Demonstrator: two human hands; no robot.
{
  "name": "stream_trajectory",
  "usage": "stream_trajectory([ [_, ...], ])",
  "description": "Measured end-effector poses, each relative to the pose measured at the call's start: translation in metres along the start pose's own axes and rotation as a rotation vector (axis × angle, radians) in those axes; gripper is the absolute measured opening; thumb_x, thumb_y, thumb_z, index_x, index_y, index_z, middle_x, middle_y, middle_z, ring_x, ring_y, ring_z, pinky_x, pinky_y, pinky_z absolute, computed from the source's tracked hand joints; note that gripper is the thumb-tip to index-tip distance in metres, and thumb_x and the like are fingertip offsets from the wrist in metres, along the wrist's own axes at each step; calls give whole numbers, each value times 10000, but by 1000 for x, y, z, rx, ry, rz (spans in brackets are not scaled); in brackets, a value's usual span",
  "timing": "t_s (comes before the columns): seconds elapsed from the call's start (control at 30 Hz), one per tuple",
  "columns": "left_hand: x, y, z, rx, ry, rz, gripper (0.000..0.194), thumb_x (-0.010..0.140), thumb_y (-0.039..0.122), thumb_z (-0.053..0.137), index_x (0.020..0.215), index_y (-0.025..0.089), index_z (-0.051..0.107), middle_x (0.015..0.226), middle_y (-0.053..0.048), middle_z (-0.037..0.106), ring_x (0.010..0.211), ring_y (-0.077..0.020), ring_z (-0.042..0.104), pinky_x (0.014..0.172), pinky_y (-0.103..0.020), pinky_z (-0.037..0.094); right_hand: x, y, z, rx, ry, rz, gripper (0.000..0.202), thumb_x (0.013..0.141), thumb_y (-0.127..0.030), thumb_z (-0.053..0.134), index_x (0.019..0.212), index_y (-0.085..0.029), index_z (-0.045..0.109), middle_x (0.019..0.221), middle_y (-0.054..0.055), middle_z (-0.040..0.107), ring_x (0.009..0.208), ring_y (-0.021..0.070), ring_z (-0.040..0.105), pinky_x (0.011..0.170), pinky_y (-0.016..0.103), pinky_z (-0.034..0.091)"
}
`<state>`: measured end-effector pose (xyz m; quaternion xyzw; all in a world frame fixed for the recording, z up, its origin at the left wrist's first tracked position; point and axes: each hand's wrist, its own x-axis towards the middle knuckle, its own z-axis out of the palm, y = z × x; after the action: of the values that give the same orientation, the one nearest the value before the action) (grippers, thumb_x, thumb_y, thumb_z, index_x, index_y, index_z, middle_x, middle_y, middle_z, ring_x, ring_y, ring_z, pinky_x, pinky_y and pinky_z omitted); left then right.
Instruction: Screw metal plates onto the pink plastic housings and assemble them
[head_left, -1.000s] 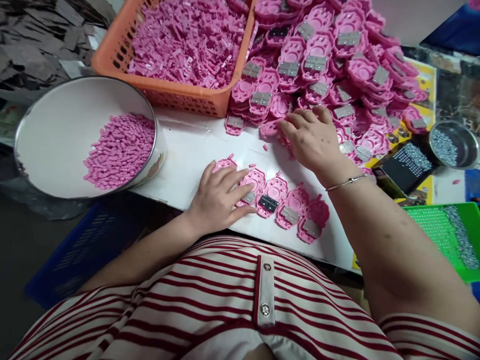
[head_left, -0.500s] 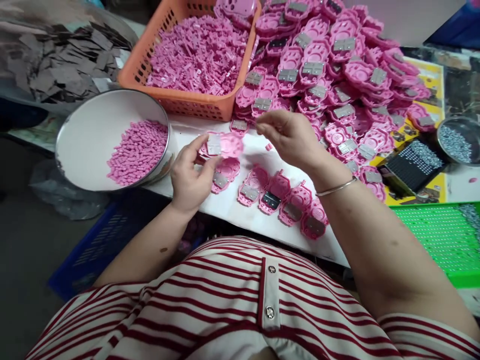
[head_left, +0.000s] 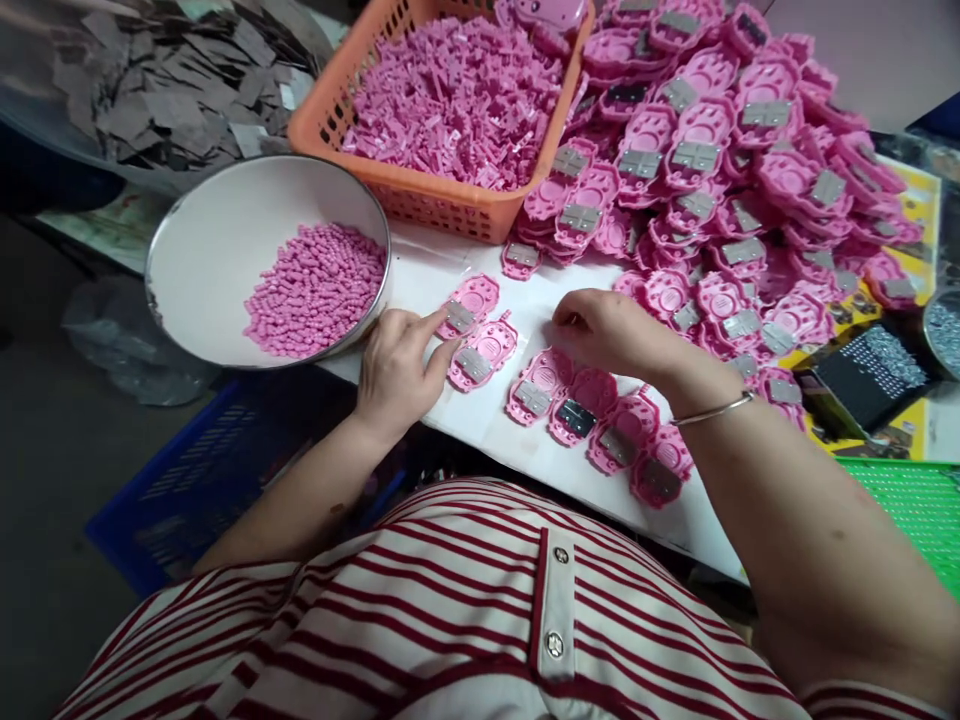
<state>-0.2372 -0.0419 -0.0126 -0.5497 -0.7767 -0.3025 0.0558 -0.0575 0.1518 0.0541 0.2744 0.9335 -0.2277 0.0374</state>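
My left hand (head_left: 401,370) is at the near left of the white table, its index fingertip at the edge of a pink casing (head_left: 472,300) with a silver plate. The thumb is apart from that finger, near a second pink casing (head_left: 484,352) lying just below. My right hand (head_left: 611,328) hovers over the table with fingers curled and pinched together; what is between its fingertips, if anything, is hidden. Below it lies a row of pink casings, one with a black plate (head_left: 576,418), the others with silver or grey plates.
A white bowl (head_left: 199,250) of small pink pieces stands left. Behind are an orange basket (head_left: 450,212) of pink parts and a large pile of casings (head_left: 697,155). A black tray (head_left: 862,380) and a green tray (head_left: 907,500) are at right.
The casing lifted in my left hand now lies on the table above the other one. My right hand has come lower, nearer the row. The view has shifted.
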Motion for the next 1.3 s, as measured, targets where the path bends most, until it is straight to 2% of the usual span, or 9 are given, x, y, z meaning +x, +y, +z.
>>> stream_trajectory([
  [0.13,17,2,5,-31,-26,45,485,911,434,594,1296,140,610,1240,-142,599,1159,-263,558,1019,-390,439,21,-8,3,418,153,80,155,787,-169,628,908,-139,719,818,53,702,695,134,595,684,290,467],
  [0.23,28,2,8,-35,-142,45,427,928,415,577,1262,153,629,1213,-115,652,1142,-265,573,1021,-407,427,40,-23,7,664,219,160,70,781,-182,671,772,-118,697,655,20,631,576,97,539,601,271,435],
  [0.33,26,0,5,-48,-176,49,352,941,360,555,1206,151,658,1163,-106,677,1106,-260,591,1012,-417,432,55,-37,10,750,255,254,125,796,-192,674,700,-115,656,546,-26,522,479,60,431,508,247,353],
  [0.53,8,-3,-1,-80,-138,61,357,948,346,538,1224,148,649,1187,-120,667,1127,-260,588,1027,-428,438,72,-48,22,628,223,272,271,802,-211,679,572,-147,553,509,-45,459,479,56,373,512,244,343],
  [0.67,7,-2,0,-64,-135,56,332,950,352,539,1210,179,653,1181,-108,672,1121,-253,593,1026,-431,442,82,-42,34,509,206,250,272,786,-245,686,554,-152,578,504,-24,489,491,79,396,524,260,371],
  [0.83,8,-1,0,-62,-146,71,345,960,352,528,1199,140,656,1186,-135,664,1119,-266,581,1014,-440,449,87,-40,37,436,188,243,275,781,-318,688,579,-159,590,512,-14,504,509,103,440,560,287,428],
  [1.03,7,-2,2,-51,-140,85,367,960,367,533,1202,121,660,1170,-141,666,1108,-268,581,1008,-431,453,87,-53,34,128,160,260,238,831,-363,632,748,-141,645,755,93,652,752,208,599,779,386,499],
  [1.2,6,-2,3,-68,-137,66,348,956,372,536,1200,157,661,1169,-126,669,1108,-261,582,1018,-436,446,85,-54,42,108,221,272,330,829,-344,641,1071,-128,582,944,137,683,831,247,604,802,417,494],
  [1.3,7,-3,4,-61,-121,83,336,950,364,544,1183,157,670,1156,-120,676,1094,-255,594,1011,-422,452,89,-52,44,143,226,279,318,805,-352,680,1028,-142,593,952,110,676,828,230,587,798,394,479],
])
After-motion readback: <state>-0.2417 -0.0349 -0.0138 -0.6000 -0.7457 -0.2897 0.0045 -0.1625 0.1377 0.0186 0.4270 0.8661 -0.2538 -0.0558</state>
